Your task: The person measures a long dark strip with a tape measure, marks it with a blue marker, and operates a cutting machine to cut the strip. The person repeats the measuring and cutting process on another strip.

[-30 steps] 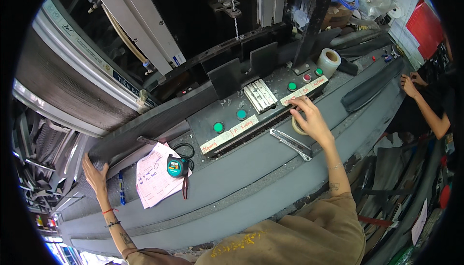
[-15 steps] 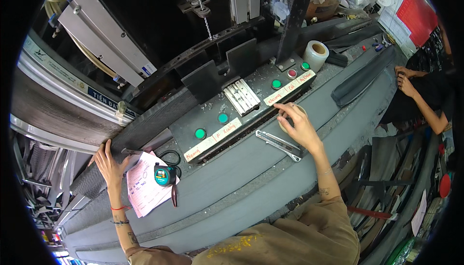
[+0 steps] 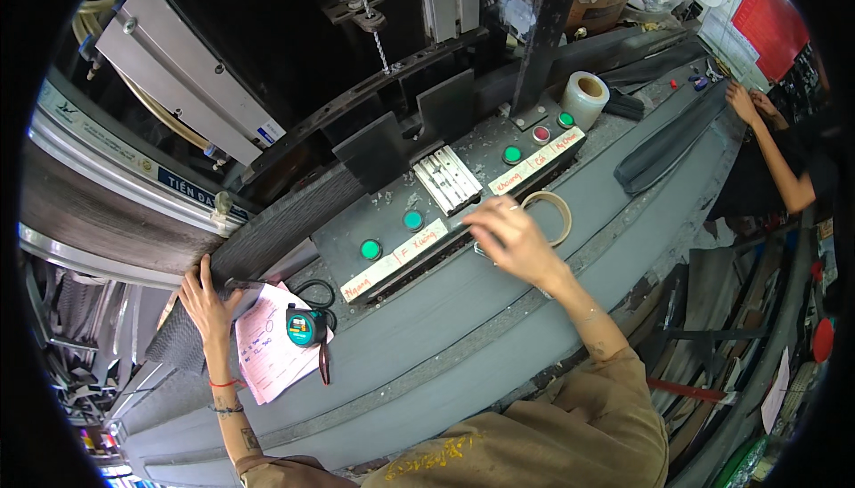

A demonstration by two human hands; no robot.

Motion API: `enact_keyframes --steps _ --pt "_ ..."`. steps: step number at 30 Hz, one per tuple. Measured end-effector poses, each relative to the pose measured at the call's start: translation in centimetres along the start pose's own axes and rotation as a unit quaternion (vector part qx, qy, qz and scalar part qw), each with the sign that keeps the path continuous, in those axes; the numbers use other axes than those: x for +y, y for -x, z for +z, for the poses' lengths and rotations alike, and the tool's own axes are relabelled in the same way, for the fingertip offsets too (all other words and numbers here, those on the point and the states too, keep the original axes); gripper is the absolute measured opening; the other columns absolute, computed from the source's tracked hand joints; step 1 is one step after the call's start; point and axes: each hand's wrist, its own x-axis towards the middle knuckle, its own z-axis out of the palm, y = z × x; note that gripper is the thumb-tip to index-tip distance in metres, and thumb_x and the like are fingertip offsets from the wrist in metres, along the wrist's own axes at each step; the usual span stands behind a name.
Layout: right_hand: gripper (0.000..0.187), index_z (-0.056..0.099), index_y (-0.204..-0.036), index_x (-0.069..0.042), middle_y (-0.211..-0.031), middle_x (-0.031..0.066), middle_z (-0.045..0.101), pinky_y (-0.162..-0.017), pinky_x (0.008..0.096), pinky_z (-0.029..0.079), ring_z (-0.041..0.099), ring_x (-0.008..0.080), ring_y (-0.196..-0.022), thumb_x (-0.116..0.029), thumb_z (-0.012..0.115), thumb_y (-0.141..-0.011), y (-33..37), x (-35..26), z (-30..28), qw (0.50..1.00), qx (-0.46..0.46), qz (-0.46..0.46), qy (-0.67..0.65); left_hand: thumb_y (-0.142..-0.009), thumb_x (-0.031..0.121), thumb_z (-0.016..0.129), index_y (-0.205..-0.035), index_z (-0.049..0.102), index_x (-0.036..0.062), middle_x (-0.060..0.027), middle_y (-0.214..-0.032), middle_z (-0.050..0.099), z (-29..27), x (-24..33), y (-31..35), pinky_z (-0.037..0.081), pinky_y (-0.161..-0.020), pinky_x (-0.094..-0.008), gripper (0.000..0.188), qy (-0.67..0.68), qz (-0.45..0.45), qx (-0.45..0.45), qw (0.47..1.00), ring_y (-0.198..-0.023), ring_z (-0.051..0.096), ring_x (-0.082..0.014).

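Note:
My left hand lies with its fingers stretched over a long, dark, textured strip where it meets the machine's metal frame. The thumb points out toward the pink written sheets. Slightly blurred, my right hand hovers off the front edge of the grey button panel, its fingers loosely extended with nothing seen in them. Beneath it, a utility knife is mostly hidden. Just right of that hand sits a roll of tan tape. A teal and black tape measure rests on the sheets.
Green buttons and a red one stand on the panel. A roll of clear film is behind its right end. A drill bit hangs inside the machine. At the far right, another person's arms reach over the bench.
My right hand has moved left from the tape roll, uncovering it and covering most of the knife. My left hand stays on the strip. The other person's hands have moved farther up the bench.

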Motion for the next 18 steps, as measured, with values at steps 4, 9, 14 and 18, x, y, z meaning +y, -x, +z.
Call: enact_keyframes --steps 4,9,14,18 --pt "0.020 0.061 -0.100 -0.005 -0.096 0.0093 0.058 -0.083 0.0367 0.047 0.056 0.0250 -0.092 -0.009 0.065 -0.081 -1.1 -3.2 2.9 0.991 -0.086 -0.096 -0.023 -0.046 0.023 0.083 -0.138 0.041 0.0150 -0.0140 -0.113 0.048 0.0 -0.6 -0.3 0.037 -0.092 -0.0436 0.101 -0.001 0.011 -0.012 1.000 -0.105 0.048 -0.0327" --pt "0.027 0.057 -0.105 -0.004 -0.105 0.0120 0.055 -0.085 0.0363 0.045 0.055 0.0256 -0.097 -0.011 0.064 -0.080 -1.9 -5.3 5.4 0.976 -0.173 -0.131 -0.035 -0.049 0.022 0.079 -0.138 0.042 0.0142 -0.0155 -0.115 0.048 0.4 -1.5 -0.2 0.040 -0.091 -0.0429 0.097 -0.014 0.022 -0.021 0.999 -0.105 0.048 -0.0345" --pt "0.033 0.054 -0.113 -0.007 -0.107 0.0096 0.051 -0.083 0.0361 0.044 0.052 0.0245 -0.098 -0.016 0.064 -0.083 -2.3 -6.1 8.0 0.978 -0.151 -0.142 0.031 -0.047 0.026 0.082 -0.138 0.042 0.0131 -0.0137 -0.110 0.050 0.6 -1.9 -0.1 0.039 -0.087 -0.0428 0.101 -0.020 0.061 0.016 0.998 -0.101 0.049 -0.0315" --pt "0.033 0.054 -0.112 -0.005 -0.106 0.0115 0.052 -0.083 0.0356 0.045 0.053 0.0258 -0.098 -0.016 0.064 -0.082 -2.4 -6.3 9.8 0.975 -0.158 -0.142 0.071 -0.046 0.026 0.082 -0.138 0.043 0.0124 -0.0138 -0.109 0.051 0.8 -2.0 -0.1 0.039 -0.087 -0.0431 0.100 -0.019 0.065 0.023 0.997 -0.101 0.050 -0.0315"
